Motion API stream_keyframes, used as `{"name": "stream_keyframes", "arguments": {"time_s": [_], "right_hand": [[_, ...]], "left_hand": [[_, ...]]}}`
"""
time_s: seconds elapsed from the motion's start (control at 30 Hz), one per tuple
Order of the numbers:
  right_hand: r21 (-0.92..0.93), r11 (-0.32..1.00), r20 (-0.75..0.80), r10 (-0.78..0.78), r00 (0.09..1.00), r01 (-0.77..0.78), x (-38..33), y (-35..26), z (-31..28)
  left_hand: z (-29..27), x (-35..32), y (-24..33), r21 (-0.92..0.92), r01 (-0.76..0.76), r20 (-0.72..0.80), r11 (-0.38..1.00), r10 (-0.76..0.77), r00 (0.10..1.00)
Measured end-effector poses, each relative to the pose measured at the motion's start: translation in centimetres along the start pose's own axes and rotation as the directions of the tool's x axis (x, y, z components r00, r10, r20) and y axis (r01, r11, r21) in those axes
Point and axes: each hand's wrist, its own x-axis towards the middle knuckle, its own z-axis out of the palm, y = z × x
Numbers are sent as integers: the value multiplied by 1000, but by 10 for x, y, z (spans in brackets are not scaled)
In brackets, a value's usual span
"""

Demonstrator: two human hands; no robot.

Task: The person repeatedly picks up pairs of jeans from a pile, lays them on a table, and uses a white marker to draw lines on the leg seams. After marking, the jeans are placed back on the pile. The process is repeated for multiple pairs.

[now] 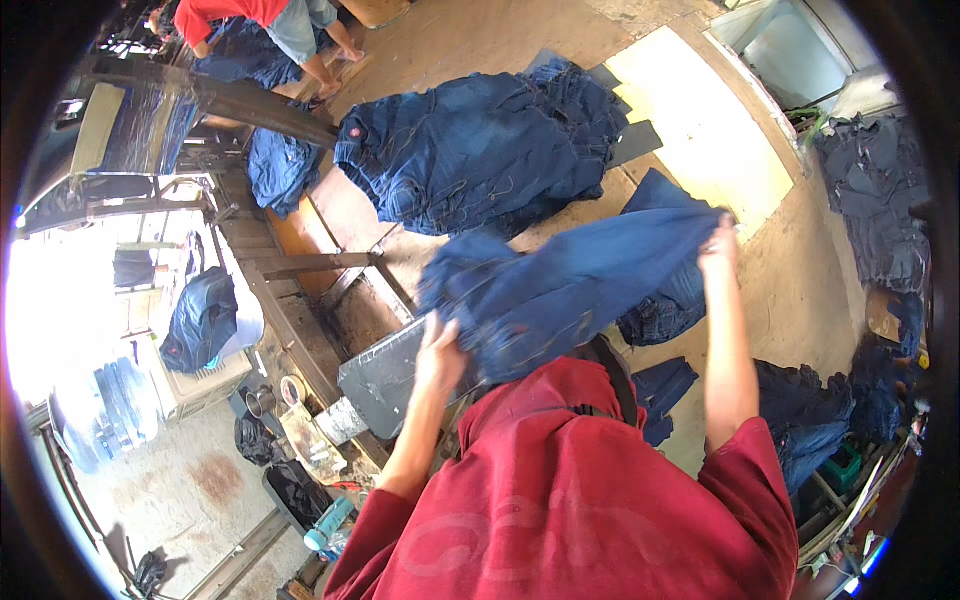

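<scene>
A pair of blue denim jeans [560, 285] is stretched out in front of me, slightly blurred. My left hand [440, 352] is closed on its bunched, wider end. My right hand [719, 248] is closed on the narrower end, farther right and higher in the view. Beneath and behind it lie more folded jeans [665, 310], partly hidden. Next to my left hand a dark board [385, 375] with a whitish wrapped end juts out.
A large heap of jeans [480, 145] lies ahead on the brown surface, with a yellow sheet [700, 120] to its right. Dark garments [875, 200] are piled at far right. A person in a red shirt [235, 12] bends over denim at upper left. Tape rolls [292, 390] stand at left.
</scene>
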Motion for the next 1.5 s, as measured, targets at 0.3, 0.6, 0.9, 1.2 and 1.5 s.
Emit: {"name": "stream_keyframes", "arguments": {"time_s": [0.3,0.6,0.9,1.2,1.5], "right_hand": [[155,893,98,-439,893,422,-6,-319,8],[-501,854,424,99,900,142,32,-154,52],[-746,-465,398,262,879,476,-1,145,-86],[-588,-529,646,147,749,612,23,162,-133],[-845,-120,533,-282,798,521,-18,62,-52]], "left_hand": [[281,135,37,80,-179,506,981,115,855],[154,179,229,422,-364,340,831,227,913],[-97,99,227,927,363,-248,-94,572,782],[20,22,54,897,103,193,-429,592,782],[207,71,-109,876,-408,449,256,-123,885]]}}
